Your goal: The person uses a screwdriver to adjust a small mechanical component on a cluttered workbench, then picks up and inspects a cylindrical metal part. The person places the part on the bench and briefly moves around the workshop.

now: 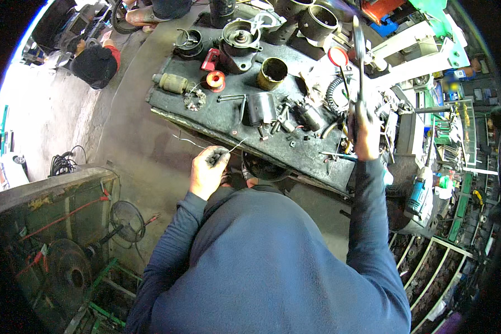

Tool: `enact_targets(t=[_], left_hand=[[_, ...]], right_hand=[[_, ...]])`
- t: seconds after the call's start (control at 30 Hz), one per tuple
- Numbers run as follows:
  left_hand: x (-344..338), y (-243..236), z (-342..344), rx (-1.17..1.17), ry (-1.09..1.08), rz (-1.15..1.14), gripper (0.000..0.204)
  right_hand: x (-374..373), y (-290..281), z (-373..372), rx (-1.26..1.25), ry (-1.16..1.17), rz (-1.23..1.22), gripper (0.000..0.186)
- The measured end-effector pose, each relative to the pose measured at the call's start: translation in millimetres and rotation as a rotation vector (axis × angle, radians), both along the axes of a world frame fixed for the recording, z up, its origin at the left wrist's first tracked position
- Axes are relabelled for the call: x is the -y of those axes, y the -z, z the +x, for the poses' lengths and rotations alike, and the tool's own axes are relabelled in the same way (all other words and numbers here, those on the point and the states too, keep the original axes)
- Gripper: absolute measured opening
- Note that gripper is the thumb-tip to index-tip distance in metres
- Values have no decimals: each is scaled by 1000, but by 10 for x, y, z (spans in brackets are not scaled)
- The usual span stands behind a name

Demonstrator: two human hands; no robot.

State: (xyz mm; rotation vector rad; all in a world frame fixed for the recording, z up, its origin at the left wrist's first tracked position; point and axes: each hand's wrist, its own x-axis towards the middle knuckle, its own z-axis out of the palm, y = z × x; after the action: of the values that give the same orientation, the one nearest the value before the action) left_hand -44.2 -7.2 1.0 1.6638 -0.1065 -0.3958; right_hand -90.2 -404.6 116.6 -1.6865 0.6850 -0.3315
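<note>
My left hand (209, 167) is closed in a pinch on a thin silvery wire (188, 141), whose two ends stick out on either side of the fingers. It is in front of the workbench's near edge. My right hand (364, 132) is raised over the right part of the bench, its fingers wrapped round a long dark tool (359, 61) that points away from me; blur hides its exact kind. On the bench (206, 114) sit a red spool of wire (216, 81), a motor housing (240, 38), a dark metal cylinder (260, 108) and a second cylindrical part (310, 117).
A yellowish can (271, 73) and large metal cylinders (317, 23) stand farther back. Small loose parts lie near the bench edge. On the right hangs a blue power tool (418, 192); at lower left is a fan (69, 273). Another person (97, 65) crouches at far left.
</note>
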Motion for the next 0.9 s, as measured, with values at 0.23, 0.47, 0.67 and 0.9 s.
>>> enact_targets(t=[0.23,0.47,0.67,0.9], left_hand=[[139,88,142,-61,11,-57,10],[335,125,202,-83,51,-65,10],[374,209,110,-74,5,-86,9],[363,382,62,-38,25,33,10]], right_hand=[[-62,738,-1563,-276,-142,157,24],[-89,680,-1722,-243,-245,296,34],[-50,158,-1642,-503,-390,-236,40],[-332,68,-1289,-456,-464,-909,38]])
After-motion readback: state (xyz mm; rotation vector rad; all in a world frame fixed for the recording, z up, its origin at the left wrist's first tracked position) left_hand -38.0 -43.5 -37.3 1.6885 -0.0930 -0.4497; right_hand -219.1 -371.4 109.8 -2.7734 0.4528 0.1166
